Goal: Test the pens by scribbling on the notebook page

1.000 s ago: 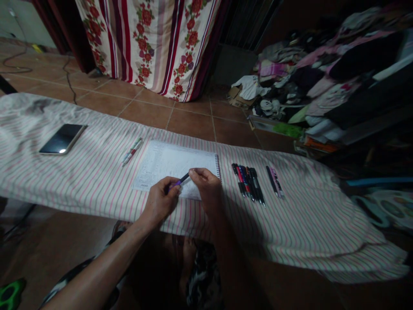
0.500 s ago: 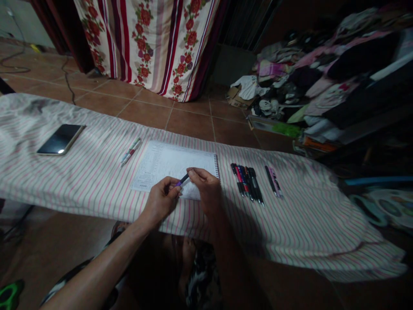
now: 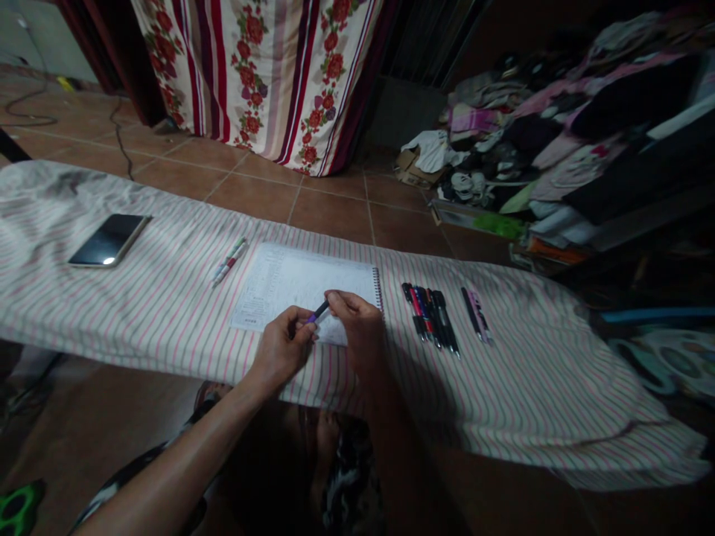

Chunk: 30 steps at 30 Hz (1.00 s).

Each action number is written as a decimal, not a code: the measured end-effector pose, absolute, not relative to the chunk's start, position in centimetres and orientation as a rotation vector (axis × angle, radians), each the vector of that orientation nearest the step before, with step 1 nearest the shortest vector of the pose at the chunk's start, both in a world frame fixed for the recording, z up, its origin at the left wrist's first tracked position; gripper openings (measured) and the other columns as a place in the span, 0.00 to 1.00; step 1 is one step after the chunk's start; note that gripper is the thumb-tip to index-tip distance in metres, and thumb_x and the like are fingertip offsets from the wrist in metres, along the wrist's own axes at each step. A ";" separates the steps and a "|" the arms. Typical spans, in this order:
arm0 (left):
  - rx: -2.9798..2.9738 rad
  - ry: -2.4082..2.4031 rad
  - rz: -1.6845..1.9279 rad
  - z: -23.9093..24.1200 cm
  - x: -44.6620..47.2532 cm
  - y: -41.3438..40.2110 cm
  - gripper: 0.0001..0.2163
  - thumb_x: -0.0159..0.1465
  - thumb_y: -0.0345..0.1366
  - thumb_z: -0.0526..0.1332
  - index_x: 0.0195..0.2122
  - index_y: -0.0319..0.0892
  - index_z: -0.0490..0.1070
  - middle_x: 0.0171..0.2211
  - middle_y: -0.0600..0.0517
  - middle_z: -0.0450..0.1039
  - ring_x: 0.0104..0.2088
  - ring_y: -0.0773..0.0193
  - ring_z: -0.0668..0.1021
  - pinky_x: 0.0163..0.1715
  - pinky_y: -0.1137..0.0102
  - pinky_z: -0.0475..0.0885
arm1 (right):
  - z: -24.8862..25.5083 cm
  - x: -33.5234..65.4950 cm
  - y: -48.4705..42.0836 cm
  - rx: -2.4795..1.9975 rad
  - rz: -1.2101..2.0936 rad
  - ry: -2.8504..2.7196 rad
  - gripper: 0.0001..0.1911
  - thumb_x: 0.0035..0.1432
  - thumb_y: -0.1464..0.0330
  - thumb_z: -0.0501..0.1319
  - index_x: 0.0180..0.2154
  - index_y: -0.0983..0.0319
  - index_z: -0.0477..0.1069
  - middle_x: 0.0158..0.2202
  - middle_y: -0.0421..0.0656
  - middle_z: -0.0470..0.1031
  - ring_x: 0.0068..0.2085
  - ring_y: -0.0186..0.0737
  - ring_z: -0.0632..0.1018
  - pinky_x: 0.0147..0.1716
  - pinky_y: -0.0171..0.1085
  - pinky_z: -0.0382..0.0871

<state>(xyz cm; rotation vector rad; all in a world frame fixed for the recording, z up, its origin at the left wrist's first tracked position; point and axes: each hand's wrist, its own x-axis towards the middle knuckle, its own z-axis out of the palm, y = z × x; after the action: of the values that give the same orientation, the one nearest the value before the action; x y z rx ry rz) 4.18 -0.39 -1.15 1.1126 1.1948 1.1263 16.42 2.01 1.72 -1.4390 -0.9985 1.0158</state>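
Note:
Between both hands is a dark pen [image 3: 320, 309] with a purple part at its lower end. My left hand [image 3: 284, 339] pinches the purple end, and my right hand [image 3: 357, 320] is closed on the upper end. Both are over the near edge of a white spiral notebook [image 3: 313, 272], whose coil is on the right. Right of the notebook lies a row of several pens [image 3: 430, 316] in black, red and blue. Farther right are a black pen and a pink one [image 3: 478, 313]. Two light-coloured pens [image 3: 229, 262] rest left of the notebook.
A striped cloth [image 3: 184, 298] covers the long, low surface. On its left part lies a dark-screened phone [image 3: 109, 240]. Beyond, a floral curtain [image 3: 268, 82] hangs over the tiled floor [image 3: 329, 208]. Piled clothes [image 3: 547, 126] and boxes fill the back right.
The view has shifted very slightly. Both hands keep their hold on the pen, almost unmoved.

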 end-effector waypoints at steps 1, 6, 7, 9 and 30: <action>1.034 1.159 1.133 -1.0 4.3 -0.4 0.09 0.52 0.38 0.64 0.32 0.40 0.70 0.22 0.54 0.73 0.24 0.67 0.75 0.28 0.72 0.69 | 1.6 16.3 2.0 -1.412 1.042 -0.987 0.18 0.45 0.57 0.64 0.34 0.63 0.77 0.33 0.44 0.79 0.35 0.40 0.78 0.36 0.37 0.71; 0.447 0.953 1.171 0.9 3.8 0.4 0.03 0.55 0.27 0.62 0.31 0.34 0.70 0.25 0.50 0.74 0.22 0.70 0.76 0.28 0.74 0.74 | 1.1 16.5 1.8 -1.189 1.289 -1.087 0.36 0.49 0.57 0.62 0.59 0.57 0.57 0.42 0.45 0.77 0.42 0.41 0.78 0.45 0.42 0.70; 0.331 0.901 1.192 1.3 3.5 0.8 0.02 0.57 0.24 0.59 0.30 0.33 0.70 0.25 0.49 0.74 0.24 0.70 0.77 0.30 0.74 0.75 | 1.0 16.6 1.7 -1.154 1.353 -1.159 0.38 0.48 0.58 0.63 0.59 0.57 0.56 0.45 0.47 0.76 0.46 0.42 0.76 0.47 0.43 0.69; 0.105 0.841 1.251 1.7 2.9 1.4 0.07 0.60 0.21 0.53 0.29 0.32 0.69 0.26 0.48 0.73 0.25 0.70 0.78 0.31 0.76 0.76 | 0.8 16.7 1.6 -1.067 1.499 -1.296 0.41 0.45 0.60 0.67 0.59 0.59 0.55 0.52 0.50 0.70 0.53 0.46 0.71 0.52 0.45 0.65; -0.282 0.660 1.315 2.1 1.9 2.0 0.10 0.64 0.21 0.46 0.38 0.30 0.67 0.28 0.47 0.72 0.26 0.71 0.78 0.28 0.79 0.76 | -0.6 13.2 0.7 -0.883 1.541 -1.298 0.32 0.46 0.72 0.65 0.53 0.55 0.59 0.52 0.44 0.70 0.47 0.39 0.75 0.49 0.40 0.68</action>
<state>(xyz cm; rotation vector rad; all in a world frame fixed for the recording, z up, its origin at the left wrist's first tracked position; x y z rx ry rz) 1.94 2.03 2.07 -0.2823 0.6597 1.3151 13.19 0.70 -0.62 -0.8833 -1.2984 1.5408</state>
